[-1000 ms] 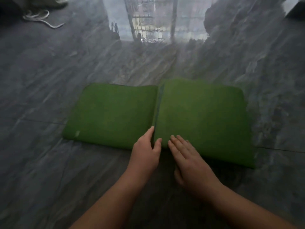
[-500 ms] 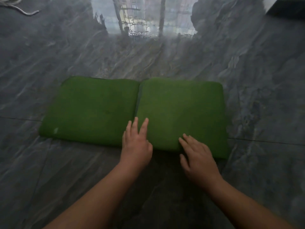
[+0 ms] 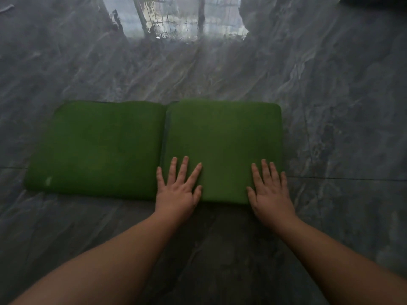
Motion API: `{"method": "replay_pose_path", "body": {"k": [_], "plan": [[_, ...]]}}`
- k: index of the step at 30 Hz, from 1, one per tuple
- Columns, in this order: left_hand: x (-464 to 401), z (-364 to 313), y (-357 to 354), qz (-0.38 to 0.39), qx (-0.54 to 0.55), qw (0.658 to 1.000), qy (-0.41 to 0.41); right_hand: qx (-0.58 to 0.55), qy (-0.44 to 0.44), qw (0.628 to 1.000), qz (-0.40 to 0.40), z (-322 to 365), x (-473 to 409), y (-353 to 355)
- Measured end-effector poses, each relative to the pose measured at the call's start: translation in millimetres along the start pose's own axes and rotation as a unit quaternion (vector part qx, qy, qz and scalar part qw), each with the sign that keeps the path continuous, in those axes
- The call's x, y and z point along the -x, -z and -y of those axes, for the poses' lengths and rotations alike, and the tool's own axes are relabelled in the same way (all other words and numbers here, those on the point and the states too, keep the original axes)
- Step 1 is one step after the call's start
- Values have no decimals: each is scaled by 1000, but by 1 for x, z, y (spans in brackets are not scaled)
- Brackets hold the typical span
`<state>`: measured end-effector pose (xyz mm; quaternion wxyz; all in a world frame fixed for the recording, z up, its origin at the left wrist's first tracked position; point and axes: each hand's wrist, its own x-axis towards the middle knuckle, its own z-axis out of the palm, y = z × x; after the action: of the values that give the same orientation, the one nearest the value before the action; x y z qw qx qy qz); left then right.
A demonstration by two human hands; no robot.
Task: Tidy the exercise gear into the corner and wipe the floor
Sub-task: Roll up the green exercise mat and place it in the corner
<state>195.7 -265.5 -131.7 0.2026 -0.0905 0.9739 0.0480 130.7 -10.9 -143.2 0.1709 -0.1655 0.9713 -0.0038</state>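
**Both palms flat on the folded green mat**

The green mat (image 3: 154, 148) lies folded on the floor in front of you, a little above the middle of your view. It shows as two pads side by side, split by a dark crease that runs from 12 to 6 o'clock. The right pad stands slightly higher than the left one and overlaps its edge at the crease. A small pale mark sits near the left pad's corner at about 8 o'clock.

Your left hand (image 3: 177, 190) rests flat on the near edge of the right pad, just to the right of the crease. Its fingers are straight and spread, pointing toward 12 o'clock, with the thumb out toward 2 o'clock. It grips nothing.

Your right hand (image 3: 272, 192) lies flat on the same pad at its corner toward 5 o'clock. The fingers are straight and close together, pointing toward 12 o'clock, and the little finger reaches the pad's right edge. It too holds nothing. The heels of both hands hang over the pad's near edge, above the floor.

Around the mat spreads a glossy grey marble floor (image 3: 330, 95), with a thin tile joint running from 9 to 3 o'clock beneath the mat's near part. At 12 o'clock the floor carries a bright window reflection (image 3: 187, 18) crossed by dark bars.
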Motion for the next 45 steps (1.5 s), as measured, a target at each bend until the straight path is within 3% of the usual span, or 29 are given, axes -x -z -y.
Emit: {"method": "replay_pose_path", "body": {"k": [5,8,10,12,15,18,21,26,30,35,38,41,45], "plan": [[-4,1,8,54,14,998,-6,6,-5,1000,30,0,-3,-1],[-6,4,18,89,31,995,-25,-4,-5,1000,-27,4,-1,0],[-1,13,20,70,50,995,-55,-40,42,994,-96,16,5,5],[12,31,12,21,79,994,-74,-92,157,975,-129,35,15,9],[41,56,-5,-4,146,987,-64,-49,257,963,-58,69,30,10],[56,67,-11,16,140,988,-61,21,214,976,26,94,28,13],[55,74,-3,7,179,983,-48,37,194,980,33,120,13,29],[52,79,23,19,303,953,-21,45,245,965,80,173,-10,43],[44,89,35,27,318,948,-3,85,236,963,100,178,-18,38],[46,105,41,-17,279,960,3,70,236,966,80,179,-16,35],[51,115,41,-12,202,979,14,34,243,968,58,168,-13,43],[54,118,45,-12,181,983,8,-63,241,968,-34,153,-10,61],[47,102,71,-114,195,974,-26,-201,197,948,-147,129,-12,91]]}}
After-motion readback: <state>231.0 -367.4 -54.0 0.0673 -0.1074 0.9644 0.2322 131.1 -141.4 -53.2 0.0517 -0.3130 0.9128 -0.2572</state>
